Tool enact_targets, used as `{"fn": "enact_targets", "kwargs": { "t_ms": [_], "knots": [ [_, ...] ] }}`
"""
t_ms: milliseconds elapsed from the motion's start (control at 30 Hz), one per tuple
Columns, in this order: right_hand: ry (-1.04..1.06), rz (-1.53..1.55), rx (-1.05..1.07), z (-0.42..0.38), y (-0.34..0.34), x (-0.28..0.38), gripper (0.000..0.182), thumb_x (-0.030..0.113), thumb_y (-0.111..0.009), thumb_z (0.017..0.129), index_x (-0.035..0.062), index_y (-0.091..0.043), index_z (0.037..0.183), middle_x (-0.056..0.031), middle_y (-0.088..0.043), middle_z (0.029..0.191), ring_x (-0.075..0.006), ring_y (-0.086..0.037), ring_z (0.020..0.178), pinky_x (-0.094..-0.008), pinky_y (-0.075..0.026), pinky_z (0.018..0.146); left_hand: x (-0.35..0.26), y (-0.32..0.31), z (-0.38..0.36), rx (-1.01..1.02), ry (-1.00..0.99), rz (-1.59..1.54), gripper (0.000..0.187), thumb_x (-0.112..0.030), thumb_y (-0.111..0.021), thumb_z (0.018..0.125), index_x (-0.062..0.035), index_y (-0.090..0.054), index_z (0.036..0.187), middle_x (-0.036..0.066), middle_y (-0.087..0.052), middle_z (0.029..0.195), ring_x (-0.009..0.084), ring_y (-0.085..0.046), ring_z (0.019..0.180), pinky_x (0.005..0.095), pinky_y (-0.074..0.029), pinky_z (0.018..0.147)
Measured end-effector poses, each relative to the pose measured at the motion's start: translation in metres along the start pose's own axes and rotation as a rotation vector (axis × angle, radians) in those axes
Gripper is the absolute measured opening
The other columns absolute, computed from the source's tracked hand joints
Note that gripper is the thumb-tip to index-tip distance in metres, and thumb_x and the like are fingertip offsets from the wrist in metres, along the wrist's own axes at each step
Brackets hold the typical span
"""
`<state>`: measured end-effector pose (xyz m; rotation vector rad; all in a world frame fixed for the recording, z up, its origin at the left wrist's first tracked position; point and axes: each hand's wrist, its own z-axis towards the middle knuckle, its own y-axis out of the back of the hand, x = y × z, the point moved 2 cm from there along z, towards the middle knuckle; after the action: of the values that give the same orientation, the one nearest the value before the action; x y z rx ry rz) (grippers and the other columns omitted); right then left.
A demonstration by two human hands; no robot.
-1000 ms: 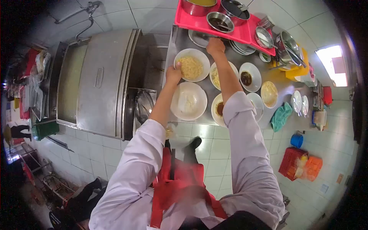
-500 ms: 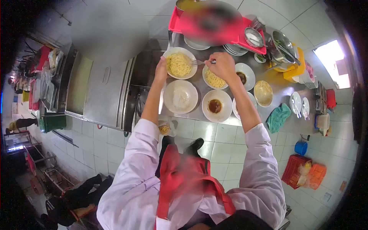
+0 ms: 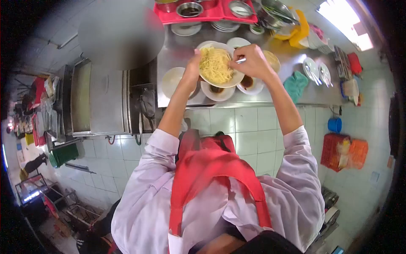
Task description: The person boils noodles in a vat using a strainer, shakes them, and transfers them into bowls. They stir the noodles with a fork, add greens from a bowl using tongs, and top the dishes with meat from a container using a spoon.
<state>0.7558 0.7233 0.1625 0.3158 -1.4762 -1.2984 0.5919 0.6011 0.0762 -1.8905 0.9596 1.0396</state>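
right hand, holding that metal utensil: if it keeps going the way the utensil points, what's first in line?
Likely the yellow noodles in the white bowl held by the left hand. The right hand points its metal utensil leftward at them; contact is unclear.

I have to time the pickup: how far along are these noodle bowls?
Done: sauce sits in two bowls on the counter. In hand: the left hand holds up a noodle bowl; the right hand works a utensil in it. Left: the sauced bowls show no noodles.
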Motion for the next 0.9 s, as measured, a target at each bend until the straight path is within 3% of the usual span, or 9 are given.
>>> {"fn": "enact_targets", "kwargs": {
  "t_ms": [233,367,433,467,567,667,767,833,900],
  "knots": [
    [-0.159,-0.488,-0.160,-0.124,0.118,-0.009,0.022,0.023,-0.073,0.069,0.0025,-0.064,0.067,-0.0122,-0.064,0.068,-0.0302,-0.063,0.065,-0.0367,-0.050,0.066,0.028,-0.084,-0.004,0.188,-0.071,-0.083,0.070,-0.061,-0.033,0.094,-0.0005,-0.050,0.126,0.011,-0.062,0.114,0.0205,-0.063,0.099,0.0347,-0.053,0.080],
    [-0.172,-0.341,-0.163,-0.173,0.093,-0.034,0.022,0.022,-0.071,0.071,0.0015,-0.064,0.069,-0.0118,-0.065,0.071,-0.0291,-0.064,0.065,-0.0358,-0.050,0.063,0.061,-0.168,-0.015,0.331,-0.041,-0.096,0.067,-0.058,-0.030,0.096,0.0001,-0.052,0.123,0.010,-0.063,0.112,0.0181,-0.064,0.096,0.0315,-0.053,0.077],
    [-0.208,-0.119,-0.247,-0.214,0.118,-0.068,0.023,0.022,-0.072,0.071,0.0008,-0.064,0.069,-0.0118,-0.065,0.070,-0.0250,-0.066,0.065,-0.0323,-0.051,0.062,0.071,-0.200,-0.019,0.395,0.075,-0.079,0.073,-0.060,-0.032,0.094,-0.0005,-0.043,0.134,0.015,-0.052,0.131,0.0246,-0.051,0.120,0.0382,-0.041,0.101],
    [-0.314,-0.110,-0.231,-0.238,0.134,-0.079,0.024,0.022,-0.074,0.071,0.0007,-0.064,0.069,-0.0120,-0.065,0.070,-0.0236,-0.067,0.066,-0.0313,-0.051,0.063,0.076,-0.211,-0.019,0.413,0.076,-0.075,0.073,-0.060,-0.032,0.094,-0.0005,-0.043,0.134,0.015,-0.052,0.131,0.0246,-0.051,0.120,0.0382,-0.041,0.101],
    [-0.466,-0.302,-0.202,-0.295,0.178,-0.080,0.024,0.023,-0.076,0.069,0.0011,-0.064,0.068,-0.0112,-0.064,0.067,-0.0226,-0.067,0.066,-0.0302,-0.051,0.062,0.087,-0.231,-0.022,0.337,0.037,-0.012,0.067,-0.056,-0.029,0.097,0.0012,-0.052,0.123,0.014,-0.063,0.110,0.0188,-0.066,0.090,0.0325,-0.057,0.068],
    [-0.470,-0.481,-0.355,-0.320,0.189,-0.073,0.025,0.032,-0.072,0.068,0.0074,-0.067,0.069,-0.0110,-0.065,0.066,-0.0290,-0.063,0.062,-0.0369,-0.050,0.059,0.099,-0.272,-0.027,0.398,-0.003,0.044,0.070,-0.059,-0.031,0.095,0.0013,-0.052,0.123,0.013,-0.063,0.109,0.0196,-0.067,0.089,0.0325,-0.057,0.065],
    [-0.365,-0.722,-0.251,-0.329,0.158,-0.101,0.024,0.032,-0.072,0.068,0.0080,-0.067,0.069,-0.0105,-0.064,0.064,-0.0288,-0.061,0.060,-0.0368,-0.049,0.058,0.109,-0.317,-0.041,0.484,0.013,0.038,0.072,-0.062,-0.033,0.094,0.0007,-0.052,0.123,0.013,-0.064,0.110,0.0193,-0.066,0.089,0.0330,-0.057,0.066],
    [-0.405,-0.179,-0.323,-0.347,0.162,-0.127,0.023,0.030,-0.072,0.067,0.0071,-0.066,0.067,-0.0109,-0.064,0.064,-0.0283,-0.061,0.060,-0.0374,-0.048,0.056,0.116,-0.337,-0.040,0.544,0.079,0.099,0.074,-0.063,-0.034,0.092,0.0004,-0.049,0.128,0.013,-0.058,0.122,0.0202,-0.059,0.107,0.0340,-0.050,0.087],
    [-0.563,0.124,-0.393,-0.383,0.177,-0.140,0.023,0.028,-0.072,0.067,0.0065,-0.065,0.066,-0.0108,-0.063,0.063,-0.0274,-0.061,0.060,-0.0373,-0.046,0.055,0.114,-0.348,-0.042,0.514,0.026,0.094,0.074,-0.064,-0.033,0.093,-0.0006,-0.050,0.127,0.012,-0.060,0.119,0.0205,-0.060,0.105,0.0343,-0.051,0.086]
  ]
}}
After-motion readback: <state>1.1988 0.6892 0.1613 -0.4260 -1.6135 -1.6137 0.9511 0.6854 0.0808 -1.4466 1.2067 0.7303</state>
